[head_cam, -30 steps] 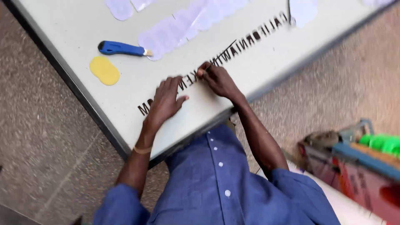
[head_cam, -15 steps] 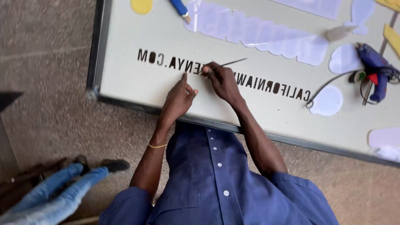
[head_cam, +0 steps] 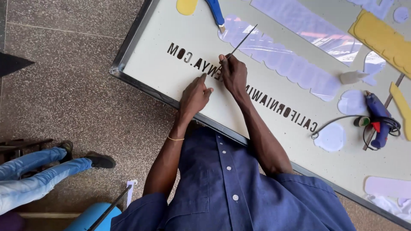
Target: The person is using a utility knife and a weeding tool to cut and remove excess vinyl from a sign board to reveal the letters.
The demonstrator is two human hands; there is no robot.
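Spread across the floor, one large pale signboard (head_cam: 351, 141) in a dark metal frame, lying flat, likely so the cut-out lettering (head_cam: 239, 85) can be worked from above. One single row of dark stencilled letters, running parallel to the board's near edge from its near-left corner toward the middle.

Further up the board, long pale lilac scalloped strips (head_cam: 282, 64) with glossy backing, laid out well clear of the lettering; two long ones plain to see, plus several small rounded lilac offcuts toward the right edge. Yellow foam pieces (head_cam: 379, 36) at the far-right corner, at least three, and one yellow oval (head_cam: 186, 6) at the far edge. One blue glue gun (head_cam: 378, 115) near the right edge, cord looped beside it, parked out of the way. One blue-handled utility knife (head_cam: 215, 11) at the far edge.

At the letter row, the right hand (head_cam: 233, 75), closed in a pinch around one thin metal rod or blade (head_cam: 242, 40), tip angled down into the lettering, seemingly for fine picking. Just beside it, the left hand (head_cam: 195, 95), mostly open, index finger stretched out and pressing on the board at the letters, apparently steadying the spot; nothing held.

Off the board's left edge, another person's legs in blue jeans (head_cam: 32, 171).
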